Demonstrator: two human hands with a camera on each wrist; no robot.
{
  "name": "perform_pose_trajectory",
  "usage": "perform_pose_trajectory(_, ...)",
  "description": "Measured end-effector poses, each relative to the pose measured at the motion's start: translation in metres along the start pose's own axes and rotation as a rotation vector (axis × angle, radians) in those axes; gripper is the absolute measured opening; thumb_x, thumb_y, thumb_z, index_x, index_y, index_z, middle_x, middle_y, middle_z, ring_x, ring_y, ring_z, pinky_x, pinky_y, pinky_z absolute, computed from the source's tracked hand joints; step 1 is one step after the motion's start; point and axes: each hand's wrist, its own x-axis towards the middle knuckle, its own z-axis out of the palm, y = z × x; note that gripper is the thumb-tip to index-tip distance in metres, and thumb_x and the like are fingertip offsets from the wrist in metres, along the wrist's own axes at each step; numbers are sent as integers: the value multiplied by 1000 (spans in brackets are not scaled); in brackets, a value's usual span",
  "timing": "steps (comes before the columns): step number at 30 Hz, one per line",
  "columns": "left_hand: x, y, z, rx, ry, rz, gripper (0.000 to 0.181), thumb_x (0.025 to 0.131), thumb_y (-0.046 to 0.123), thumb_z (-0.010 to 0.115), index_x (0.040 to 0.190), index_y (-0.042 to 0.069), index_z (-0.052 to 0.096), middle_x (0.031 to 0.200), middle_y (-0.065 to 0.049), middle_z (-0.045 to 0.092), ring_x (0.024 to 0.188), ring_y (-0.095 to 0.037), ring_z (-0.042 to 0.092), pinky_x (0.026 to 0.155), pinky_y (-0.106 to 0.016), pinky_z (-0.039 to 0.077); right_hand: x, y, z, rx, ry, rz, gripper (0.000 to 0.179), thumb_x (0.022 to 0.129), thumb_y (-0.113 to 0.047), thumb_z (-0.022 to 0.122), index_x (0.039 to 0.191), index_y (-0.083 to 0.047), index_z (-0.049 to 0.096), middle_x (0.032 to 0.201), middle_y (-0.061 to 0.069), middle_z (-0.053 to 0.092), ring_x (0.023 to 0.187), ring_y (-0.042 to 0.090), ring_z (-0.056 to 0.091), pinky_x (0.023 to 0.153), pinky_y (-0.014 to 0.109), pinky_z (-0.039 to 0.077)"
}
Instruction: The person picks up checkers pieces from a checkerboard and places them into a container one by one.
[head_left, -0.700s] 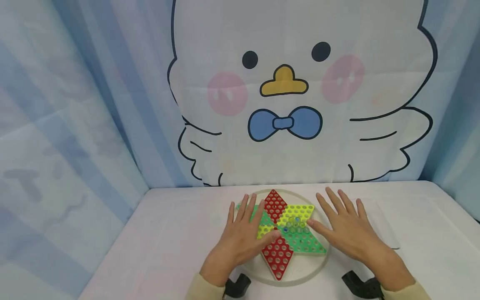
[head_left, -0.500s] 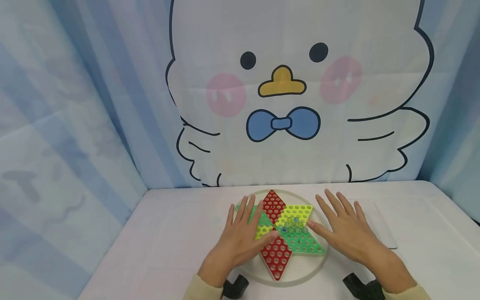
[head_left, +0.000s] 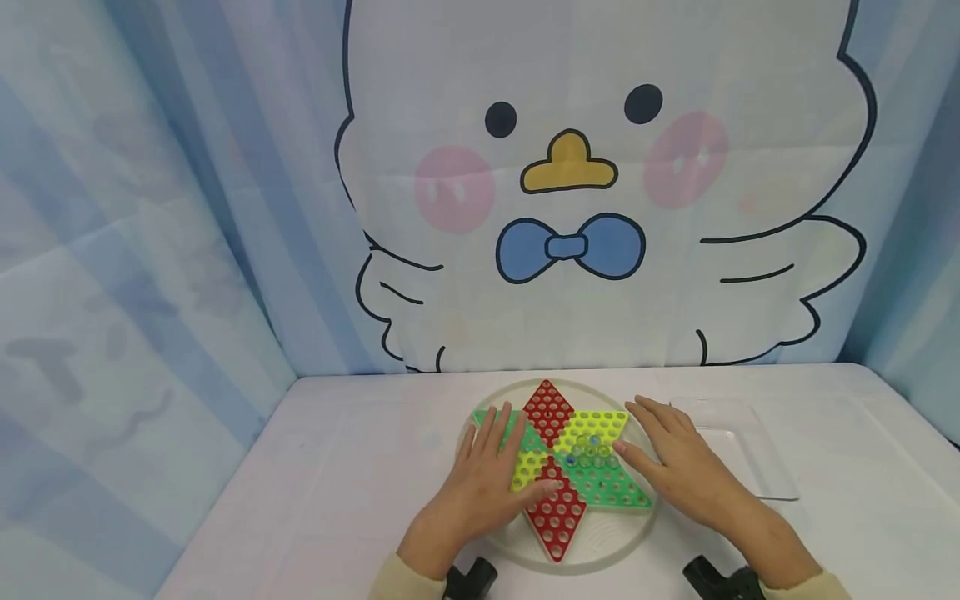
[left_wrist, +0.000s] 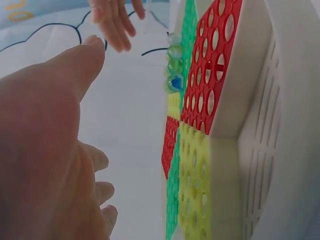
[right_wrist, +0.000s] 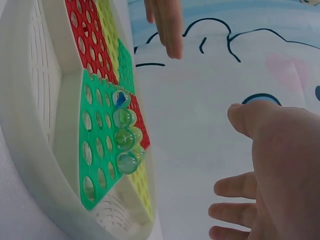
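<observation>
A round white Chinese checkers board (head_left: 611, 542) with a red, yellow and green star of holes lies on the table. Several glass marbles (head_left: 592, 450) sit clustered in holes along the border of its right-hand yellow and green sections. Above the board's left side hovers my left hand (head_left: 480, 483), palm down with fingers extended, hiding part of the star. My right hand (head_left: 693, 471) hovers by the right rim, thumb toward the marbles. Both wrist views show a gap between the left hand (left_wrist: 45, 125) or right hand (right_wrist: 290, 160) and the board. Neither hand holds anything.
A clear plastic tray or lid (head_left: 776, 471) lies on the white table (head_left: 337, 500) behind the right hand. Black wrist devices (head_left: 471, 577) sit under both wrists. A curtain (head_left: 570, 325) printed with a cartoon bird hangs along the table's back edge.
My right hand has lowered slightly and its fingers have drawn closer together, uncovering more of the clear tray. My left hand's fingertips have dropped a little toward the board. The marbles have not moved.
</observation>
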Motion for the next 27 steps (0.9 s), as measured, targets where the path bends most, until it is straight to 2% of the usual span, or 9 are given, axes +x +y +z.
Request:
perform_pose_trajectory(7, -1, -3, 6, -21, -29, -8, 94, 93, 67, 51, 160, 12, 16, 168, -12, 10, 155, -35, 7, 123, -57, 13, 1, -1, 1, 70, 71, -23, 60, 103, -42, 48, 145, 0, 43, 151, 25, 39, 140, 47, 32, 108, 69, 31)
perform_pose_trajectory(13, -1, -3, 10, -25, -64, -9, 95, 92, 67, 52, 160, 10, 16, 168, -13, 9, 155, -35, 8, 123, -55, 14, 2, -4, 3, 121, 174, -47, 39, 101, -19, 55, 134, 3, 53, 135, 23, 54, 124, 43, 53, 98, 62, 46)
perform_pose_trajectory(17, -1, -3, 13, -19, -77, -1, 95, 92, 66, 52, 159, 8, 17, 167, -14, 11, 154, -36, 9, 123, -56, 14, 3, -6, 5, 131, 177, -31, 35, 98, -11, 56, 131, 2, 56, 130, 22, 59, 112, 39, 61, 89, 55, 54)
perform_pose_trajectory(22, 0, -6, 20, 1, -98, 6, 96, 91, 66, 54, 159, 9, 18, 167, -16, 11, 154, -37, 8, 122, -59, 13, 4, -5, 9, 159, 174, -18, 33, 97, -7, 57, 129, 2, 57, 127, 21, 62, 112, 38, 64, 91, 52, 55)
perform_pose_trajectory(27, -1, -6, 23, 4, -138, -10, 98, 90, 68, 55, 159, 10, 18, 167, -16, 10, 155, -37, 7, 122, -60, 13, 6, -4, 16, 175, 180, -38, 29, 95, -2, 58, 124, 1, 60, 121, 17, 65, 109, 33, 66, 88, 46, 57)
